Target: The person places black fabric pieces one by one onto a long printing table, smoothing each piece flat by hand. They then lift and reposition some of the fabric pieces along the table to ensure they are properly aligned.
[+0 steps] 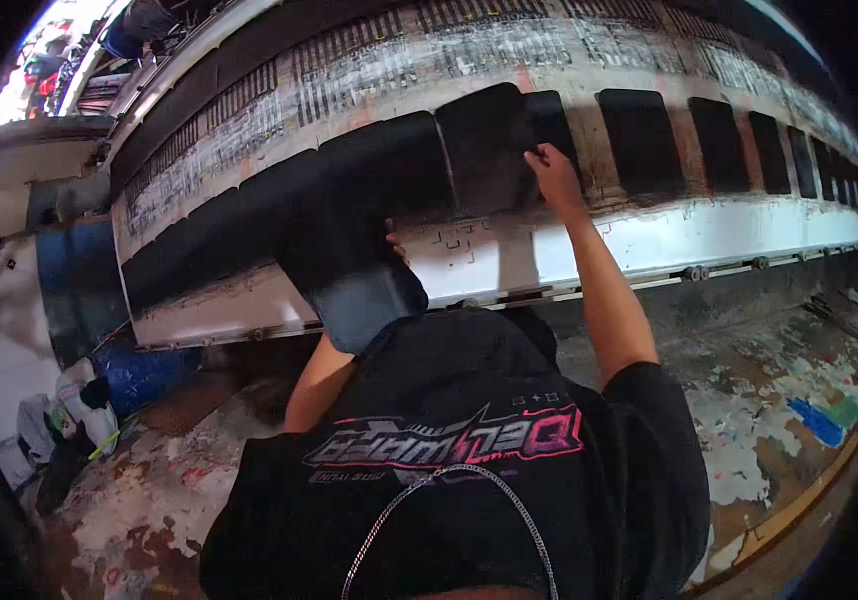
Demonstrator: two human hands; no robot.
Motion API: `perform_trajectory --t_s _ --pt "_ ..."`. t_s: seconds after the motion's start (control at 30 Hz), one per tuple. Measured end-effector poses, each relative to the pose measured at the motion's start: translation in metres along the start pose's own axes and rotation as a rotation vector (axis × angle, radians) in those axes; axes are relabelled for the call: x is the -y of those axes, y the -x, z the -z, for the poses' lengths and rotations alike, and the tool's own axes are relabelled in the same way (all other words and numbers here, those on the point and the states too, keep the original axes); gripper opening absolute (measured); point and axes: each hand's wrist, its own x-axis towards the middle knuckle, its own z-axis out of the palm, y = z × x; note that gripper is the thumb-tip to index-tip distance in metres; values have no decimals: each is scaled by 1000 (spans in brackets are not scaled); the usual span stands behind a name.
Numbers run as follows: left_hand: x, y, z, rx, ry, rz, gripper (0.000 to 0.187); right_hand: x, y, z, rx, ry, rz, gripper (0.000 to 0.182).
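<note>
A long row of black cut fabric pieces [389, 160] lies on a long, paint-streaked table [589, 160]. My right hand [557, 178] is closed at the right edge of one black fabric piece [484, 150], thumb and fingers pinching it. This piece partly overlaps another black piece [551, 122] to its right. My left hand [396, 243] is closed around more black fabric pieces [364, 295], which hang over the table's near edge in front of my chest. Most of that hand is hidden behind them; only some fingertips show.
Farther right, several separate black pieces [641, 140] lie spaced along the table. A metal rail with small fittings [696, 273] runs along its near edge. On the left stand a blue drum [144, 375] and bags [77, 410]. The floor [749, 440] is paint-stained.
</note>
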Motion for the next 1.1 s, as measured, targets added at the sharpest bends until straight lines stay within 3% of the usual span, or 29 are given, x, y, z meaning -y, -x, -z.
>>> perform_trajectory --t_s 0.2,0.43,0.53,0.6,0.7,1.03,1.1 --pt "-1 16 2 -173 -475 -225 45 -29 -10 -31 -73 86 -37 35" --pt "4 31 20 -315 -1201 -406 45 -27 -6 -30 -29 104 -94 39" --pt "3 37 24 -346 -1360 -445 45 -24 -7 -27 -2 52 -79 39" --pt "4 40 25 -347 -1318 -447 45 -31 -11 -28 -76 98 -25 39" --pt "3 48 25 -332 -1118 -421 45 -35 -17 -25 -12 125 -84 39" --pt "-9 63 19 -251 -524 -322 46 -27 -13 -26 -61 152 3 43" --pt "-12 54 16 -206 -460 -291 46 -14 -9 -26 -143 158 -23 42"
